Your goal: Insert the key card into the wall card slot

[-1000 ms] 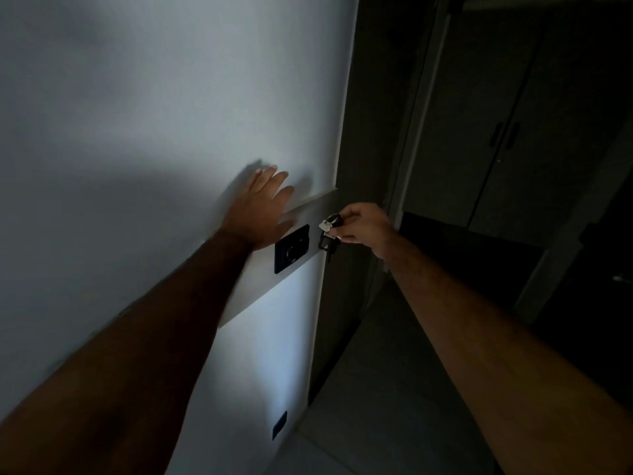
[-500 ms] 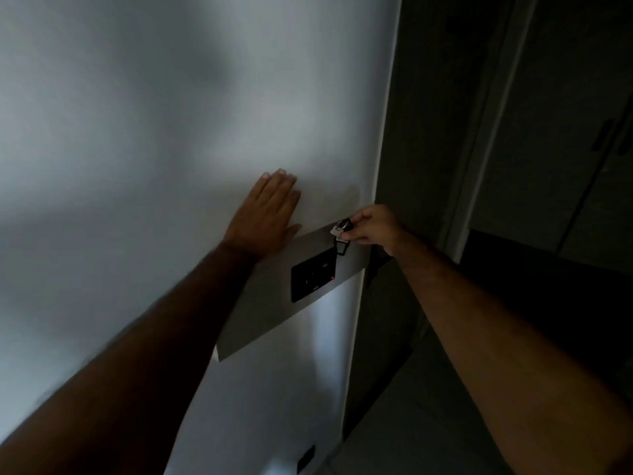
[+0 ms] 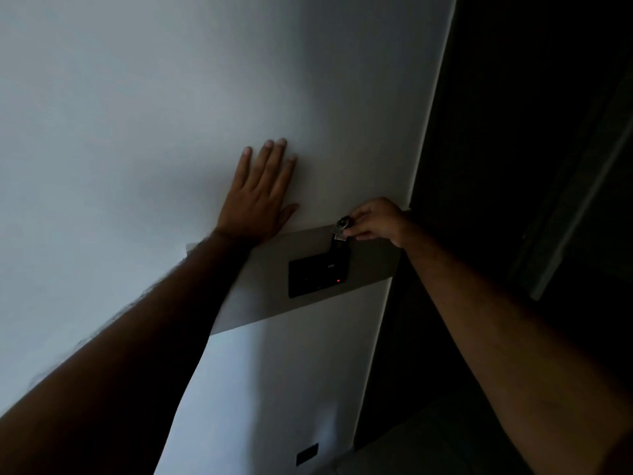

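Observation:
A black wall card slot [image 3: 317, 276] with a small red light sits on a grey panel [image 3: 267, 296] on the white wall. My right hand [image 3: 375, 219] pinches a metal key ring and tag [image 3: 342, 226], from which a dark key card [image 3: 339, 249] hangs down to the slot's upper right corner. Whether the card's lower end is inside the slot I cannot tell. My left hand [image 3: 258, 197] lies flat on the wall, fingers spread, just up and left of the slot.
The room is dim. The wall's corner edge [image 3: 424, 159] runs down just right of my right hand, with a dark doorway beyond. A small black socket [image 3: 307, 454] sits low on the wall near the floor.
The view has swung up and closer to the wall. My right hand has carried the key card from the wall's corner edge over the panel to the top of the slot. My left hand stayed pressed flat.

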Action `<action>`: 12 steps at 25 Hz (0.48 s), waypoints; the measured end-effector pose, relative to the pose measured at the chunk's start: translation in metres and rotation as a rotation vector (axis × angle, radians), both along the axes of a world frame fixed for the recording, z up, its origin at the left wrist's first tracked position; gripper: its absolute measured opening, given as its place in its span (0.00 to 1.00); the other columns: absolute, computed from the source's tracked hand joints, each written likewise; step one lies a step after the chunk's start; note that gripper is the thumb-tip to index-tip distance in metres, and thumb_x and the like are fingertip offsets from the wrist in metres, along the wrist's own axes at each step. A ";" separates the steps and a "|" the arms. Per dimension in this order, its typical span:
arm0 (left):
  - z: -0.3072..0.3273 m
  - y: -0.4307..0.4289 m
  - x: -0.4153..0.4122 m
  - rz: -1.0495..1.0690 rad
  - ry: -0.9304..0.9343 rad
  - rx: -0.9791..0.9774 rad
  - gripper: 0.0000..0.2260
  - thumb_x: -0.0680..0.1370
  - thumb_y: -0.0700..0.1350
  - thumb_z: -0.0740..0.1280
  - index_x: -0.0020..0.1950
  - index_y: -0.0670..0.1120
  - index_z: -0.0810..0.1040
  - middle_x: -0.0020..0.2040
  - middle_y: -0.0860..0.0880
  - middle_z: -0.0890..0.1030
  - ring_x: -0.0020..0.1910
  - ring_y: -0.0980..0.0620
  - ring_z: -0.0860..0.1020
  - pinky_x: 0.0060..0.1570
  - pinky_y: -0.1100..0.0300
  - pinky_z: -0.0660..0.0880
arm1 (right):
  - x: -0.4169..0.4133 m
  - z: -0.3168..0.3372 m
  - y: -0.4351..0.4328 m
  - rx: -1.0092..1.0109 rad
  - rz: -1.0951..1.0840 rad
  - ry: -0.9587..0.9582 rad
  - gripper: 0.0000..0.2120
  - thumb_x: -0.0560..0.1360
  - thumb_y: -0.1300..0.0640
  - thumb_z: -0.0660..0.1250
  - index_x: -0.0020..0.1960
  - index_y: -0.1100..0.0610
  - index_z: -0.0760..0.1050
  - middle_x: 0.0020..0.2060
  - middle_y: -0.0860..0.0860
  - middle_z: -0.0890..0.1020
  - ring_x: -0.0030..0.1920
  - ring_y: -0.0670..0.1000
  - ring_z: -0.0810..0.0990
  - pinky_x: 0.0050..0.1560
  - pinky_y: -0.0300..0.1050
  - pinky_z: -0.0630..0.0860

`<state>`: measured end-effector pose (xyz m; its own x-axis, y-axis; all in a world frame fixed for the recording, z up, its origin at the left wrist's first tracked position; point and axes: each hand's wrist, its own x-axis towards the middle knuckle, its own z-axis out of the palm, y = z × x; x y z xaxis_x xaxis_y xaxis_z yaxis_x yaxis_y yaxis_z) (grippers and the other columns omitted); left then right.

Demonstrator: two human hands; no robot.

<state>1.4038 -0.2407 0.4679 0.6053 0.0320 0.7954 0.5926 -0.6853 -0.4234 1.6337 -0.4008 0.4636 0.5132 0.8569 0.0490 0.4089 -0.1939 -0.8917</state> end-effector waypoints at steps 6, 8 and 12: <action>0.004 -0.006 -0.002 0.067 0.040 -0.025 0.36 0.84 0.62 0.56 0.85 0.40 0.56 0.85 0.35 0.56 0.85 0.35 0.57 0.82 0.35 0.57 | 0.007 0.010 -0.004 -0.044 0.142 -0.023 0.14 0.70 0.72 0.74 0.53 0.62 0.79 0.40 0.53 0.83 0.38 0.46 0.82 0.39 0.35 0.82; 0.005 -0.007 -0.003 0.075 0.047 -0.024 0.37 0.84 0.62 0.57 0.85 0.40 0.56 0.85 0.35 0.56 0.85 0.35 0.57 0.82 0.34 0.57 | 0.007 0.012 -0.004 -0.054 0.166 -0.031 0.15 0.70 0.72 0.73 0.54 0.62 0.78 0.40 0.52 0.82 0.38 0.47 0.82 0.39 0.35 0.82; 0.006 -0.006 -0.007 0.115 0.087 -0.014 0.38 0.84 0.63 0.55 0.85 0.38 0.54 0.86 0.36 0.54 0.85 0.35 0.55 0.82 0.35 0.56 | 0.009 0.008 0.001 -0.083 0.196 -0.053 0.15 0.71 0.73 0.71 0.55 0.62 0.76 0.40 0.53 0.80 0.40 0.48 0.81 0.39 0.35 0.82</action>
